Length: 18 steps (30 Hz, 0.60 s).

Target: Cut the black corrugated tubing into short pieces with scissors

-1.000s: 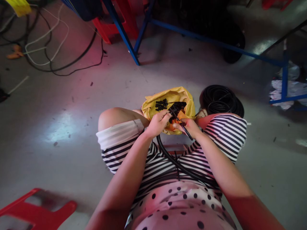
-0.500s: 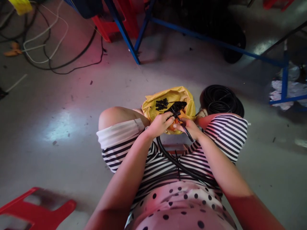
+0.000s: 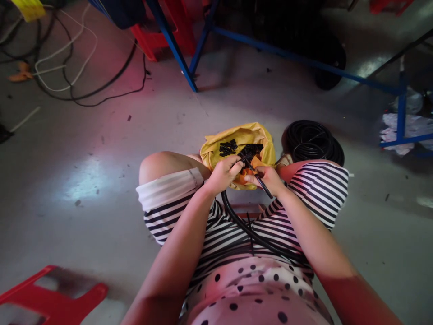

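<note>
My left hand (image 3: 225,174) is closed around the upper end of a black ribbed hose (image 3: 233,216), which curves down across my lap. My right hand (image 3: 269,179) grips a long black hand tool (image 3: 263,185); one handle sticks out below the fingers, and its upper end meets the hose beside my left fingertips. Its exact kind is hard to make out. Under both hands a yellow bag (image 3: 216,142) lies open between my feet. Several short black tube pieces (image 3: 228,147) are in it, along with something orange, partly hidden by my right hand.
A coil of black hose (image 3: 313,142) lies on the floor beyond my right knee. A blue metal frame (image 3: 287,52) stands ahead, with a red stool (image 3: 162,38) behind its leg. Loose cables (image 3: 104,85) spread at far left. Another red stool (image 3: 50,293) is at lower left.
My left hand has shifted slightly left and down. The short black end that crossed the tool past my left fingers no longer shows there. My right hand has barely moved.
</note>
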Tool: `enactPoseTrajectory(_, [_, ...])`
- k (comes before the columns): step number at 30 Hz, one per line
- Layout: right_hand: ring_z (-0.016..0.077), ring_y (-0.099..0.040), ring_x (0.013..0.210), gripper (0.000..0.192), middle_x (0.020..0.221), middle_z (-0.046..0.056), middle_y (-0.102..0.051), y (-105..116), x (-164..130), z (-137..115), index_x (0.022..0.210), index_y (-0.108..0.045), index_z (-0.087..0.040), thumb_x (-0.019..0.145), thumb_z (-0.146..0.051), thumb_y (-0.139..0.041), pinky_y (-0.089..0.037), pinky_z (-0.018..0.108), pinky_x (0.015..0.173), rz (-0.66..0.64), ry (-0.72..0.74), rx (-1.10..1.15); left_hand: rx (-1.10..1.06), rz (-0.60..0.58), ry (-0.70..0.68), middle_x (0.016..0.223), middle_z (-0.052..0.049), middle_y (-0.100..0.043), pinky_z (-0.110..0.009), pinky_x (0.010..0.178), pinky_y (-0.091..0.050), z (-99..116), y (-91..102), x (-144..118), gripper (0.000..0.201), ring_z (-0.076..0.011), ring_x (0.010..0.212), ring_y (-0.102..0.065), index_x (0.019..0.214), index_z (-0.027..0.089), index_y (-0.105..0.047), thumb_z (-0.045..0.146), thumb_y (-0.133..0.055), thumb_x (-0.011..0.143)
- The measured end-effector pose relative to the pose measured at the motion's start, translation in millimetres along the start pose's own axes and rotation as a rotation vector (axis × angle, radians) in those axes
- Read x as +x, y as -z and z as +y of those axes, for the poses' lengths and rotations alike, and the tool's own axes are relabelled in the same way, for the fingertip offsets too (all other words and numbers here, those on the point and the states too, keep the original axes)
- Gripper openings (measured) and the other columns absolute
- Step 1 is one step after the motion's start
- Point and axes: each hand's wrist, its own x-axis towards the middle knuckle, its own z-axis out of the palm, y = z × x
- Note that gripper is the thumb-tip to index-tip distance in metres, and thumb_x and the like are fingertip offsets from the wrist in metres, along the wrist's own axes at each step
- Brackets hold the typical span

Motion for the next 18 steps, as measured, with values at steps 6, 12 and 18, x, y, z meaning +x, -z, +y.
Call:
enactPoseTrajectory(6, [0.0130,-0.044,0.066,0.051,0.070,-0.003,-0.048,-0.7,-1.6,1.4,0.079,-0.056,-0.019,0.070,-0.064,-0.078,-0.033,0.026,0.060,-0.097,0.014,0.118,0.069,-0.091,-0.021,0.069,0.002,-0.050,-0.027,0.065,-0.038,-0.6,-0.4,0.4,0.024,-0.0138,0.069,-0.047,0.070,0.020,-0.044,0.037,-0.044,0.089])
enactPoseTrajectory(12, [0.0142,-0.047,0.068,0.050,0.072,-0.003,-0.051,-2.1,0.3,4.5,0.080,-0.056,-0.019,0.072,-0.065,-0.076,-0.037,0.027,0.061,-0.093,0.004,0.105,0.087,-0.105,-0.033,0.069,0.002,-0.050,-0.027,0.065,-0.037,-0.1,-0.3,1.9,0.024,-0.0135,0.067,-0.046,0.071,0.020,-0.046,0.036,-0.044,0.088])
enactPoseTrajectory(18, [0.0116,-0.037,0.059,0.056,0.061,-0.005,-0.040,0.2,2.4,1.3,0.065,-0.047,-0.021,0.069,-0.070,-0.074,-0.027,0.026,0.054,-0.041,-0.005,0.007,-0.048,-0.057,0.022,0.061,0.004,-0.043,-0.024,0.055,-0.034,-3.6,0.3,2.0,0.022,-0.0113,0.058,-0.042,0.074,0.020,-0.050,0.036,-0.046,0.089])
